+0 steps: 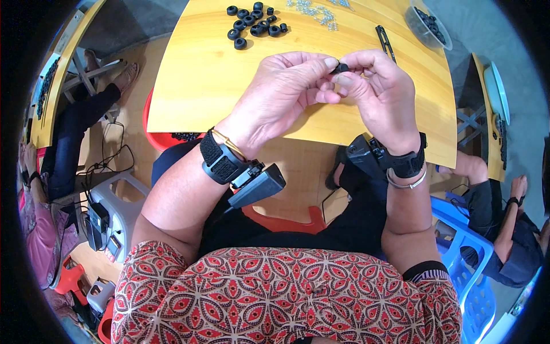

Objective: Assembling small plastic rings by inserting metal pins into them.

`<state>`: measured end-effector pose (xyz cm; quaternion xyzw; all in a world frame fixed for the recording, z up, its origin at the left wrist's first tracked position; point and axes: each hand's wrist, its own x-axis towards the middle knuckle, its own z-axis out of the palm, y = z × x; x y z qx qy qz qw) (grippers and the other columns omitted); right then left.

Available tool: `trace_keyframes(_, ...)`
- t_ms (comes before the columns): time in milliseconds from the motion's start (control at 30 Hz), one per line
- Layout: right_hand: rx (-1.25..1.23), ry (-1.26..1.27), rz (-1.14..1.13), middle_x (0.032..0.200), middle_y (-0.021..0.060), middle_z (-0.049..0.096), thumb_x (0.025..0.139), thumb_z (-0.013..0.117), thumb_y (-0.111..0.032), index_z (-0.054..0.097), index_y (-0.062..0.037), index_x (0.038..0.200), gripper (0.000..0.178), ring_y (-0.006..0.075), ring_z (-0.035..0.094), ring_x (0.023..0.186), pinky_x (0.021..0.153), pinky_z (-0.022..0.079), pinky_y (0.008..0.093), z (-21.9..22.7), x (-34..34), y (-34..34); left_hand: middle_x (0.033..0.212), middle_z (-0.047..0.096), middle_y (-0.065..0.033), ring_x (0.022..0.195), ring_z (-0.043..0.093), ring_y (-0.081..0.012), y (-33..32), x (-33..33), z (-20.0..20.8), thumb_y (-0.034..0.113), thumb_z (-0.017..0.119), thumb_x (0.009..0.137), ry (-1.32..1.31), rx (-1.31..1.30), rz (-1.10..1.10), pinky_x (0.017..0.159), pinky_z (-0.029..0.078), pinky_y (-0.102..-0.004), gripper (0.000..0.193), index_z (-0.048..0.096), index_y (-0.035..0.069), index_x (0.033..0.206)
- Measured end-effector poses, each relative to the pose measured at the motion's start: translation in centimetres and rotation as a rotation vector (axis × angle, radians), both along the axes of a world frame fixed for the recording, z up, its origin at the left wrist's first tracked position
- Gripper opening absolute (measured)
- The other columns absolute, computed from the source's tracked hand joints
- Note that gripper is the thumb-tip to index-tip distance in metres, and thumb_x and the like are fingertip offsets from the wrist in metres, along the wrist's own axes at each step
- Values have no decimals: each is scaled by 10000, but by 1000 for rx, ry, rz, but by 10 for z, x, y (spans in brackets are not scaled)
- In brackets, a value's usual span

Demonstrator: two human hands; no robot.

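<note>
Above the yellow table (195, 94), my left hand (283, 86) and my right hand (384, 89) meet at the fingertips. Both are closed in a pinch on a small black part (342, 67), mostly covered by the fingers; its exact kind does not show. Beyond my left hand lies a loose group of black ring-shaped parts (240, 43), some of them smaller and more like short cylinders. Small clear pieces (326, 23) are scattered at the far side. A slim black tool (384, 41), perhaps tweezers, lies just past my right hand.
A clear bowl (411, 23) with black parts stands at the table's far right. Below the left edge is a red basin (153, 126) with more black parts. A blue plastic chair (478, 258) is at my right. People sit at tables on both sides; cables trail at left.
</note>
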<state>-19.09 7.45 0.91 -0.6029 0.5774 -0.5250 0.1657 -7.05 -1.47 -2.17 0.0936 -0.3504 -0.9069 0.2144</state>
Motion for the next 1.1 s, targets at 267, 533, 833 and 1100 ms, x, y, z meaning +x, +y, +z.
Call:
trace_keyframes(267, 86, -194, 75, 667, 68, 574, 771, 547, -19, 468, 10, 797, 88, 72, 522, 532, 465, 417, 179, -3, -11, 1, 756, 569, -76, 639, 553, -118, 0, 0, 1, 112, 490, 832, 33, -11, -34, 605, 491, -218, 174, 549, -26, 921)
trace_keyframes(533, 87, -207, 80, 651, 46, 538, 777, 540, -12, 459, 1, 791, 83, 69, 508, 522, 454, 408, 180, -4, -9, 3, 750, 564, -71, 656, 544, -115, -2, 0, 1, 98, 481, 835, 43, 0, 10, 616, 489, -218, 169, 542, -29, 928)
trace_keyframes(833, 132, -277, 84, 670, 54, 534, 791, 524, -15, 456, 18, 808, 77, 91, 519, 520, 471, 419, 188, -5, -10, 1, 771, 561, -75, 667, 541, -113, -5, 0, -3, 111, 479, 838, 32, 58, -20, 620, 482, -210, 177, 522, -28, 938)
trace_keyframes(1100, 201, -315, 102, 686, 56, 526, 797, 517, -20, 461, 27, 830, 80, 102, 531, 533, 475, 423, 193, -4, -14, 3, 769, 557, -59, 697, 533, -104, -6, 0, -4, 124, 497, 831, 34, 59, -8, 638, 478, -208, 175, 531, -20, 925)
